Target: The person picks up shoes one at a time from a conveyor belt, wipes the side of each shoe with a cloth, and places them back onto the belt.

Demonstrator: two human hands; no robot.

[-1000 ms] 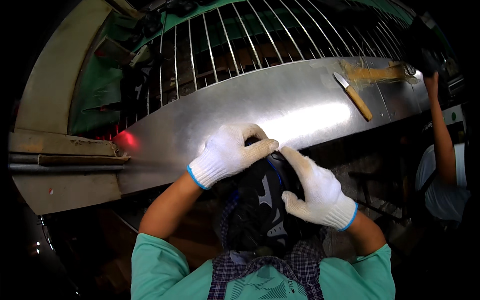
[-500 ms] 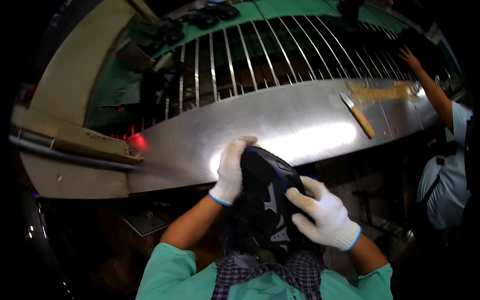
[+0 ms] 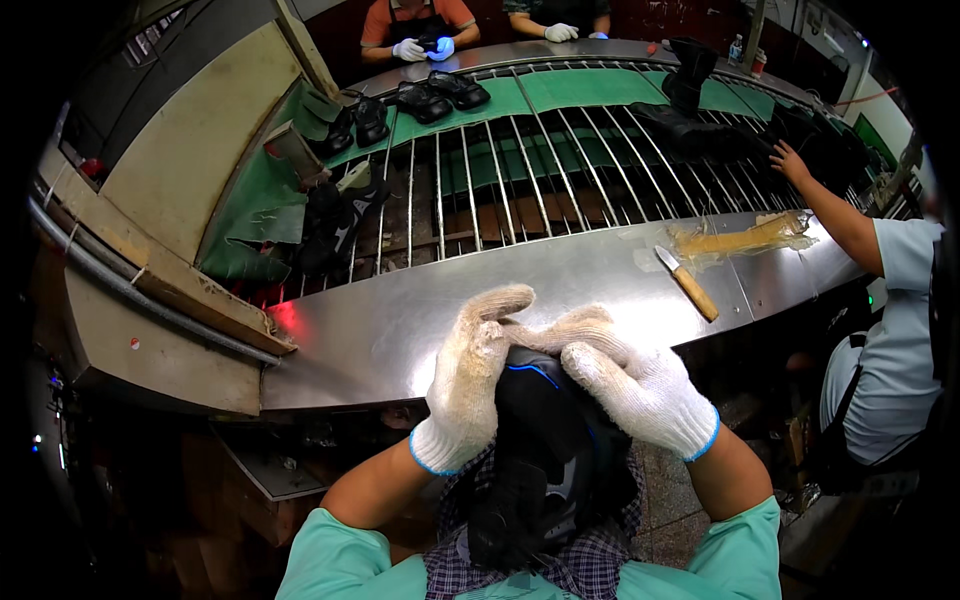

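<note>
A black shoe (image 3: 540,415) with grey patches and a blue line is held up against my body, in front of the bench edge. My left hand (image 3: 468,375), in a white knit glove, grips its far left edge with the fingers bent over the end. From the right, my gloved right hand (image 3: 645,390) closes over the same far end, its fingers meeting those of the left. The fingers hide the tip of the shoe. A wooden-handled knife (image 3: 690,285) lies on the metal bench top (image 3: 560,275) beyond my right hand.
Behind the bench top runs a conveyor of metal rods (image 3: 495,170) with green mats (image 3: 570,88) and several black shoes (image 3: 425,100). A tall black boot (image 3: 690,75) stands farther right. A co-worker's arm (image 3: 835,215) reaches in from the right; two people stand across. A pipe (image 3: 150,290) runs at left.
My right hand has moved from the shoe's right side to its far end, beside the left hand. The view has tilted up, showing more of the conveyor and the people across.
</note>
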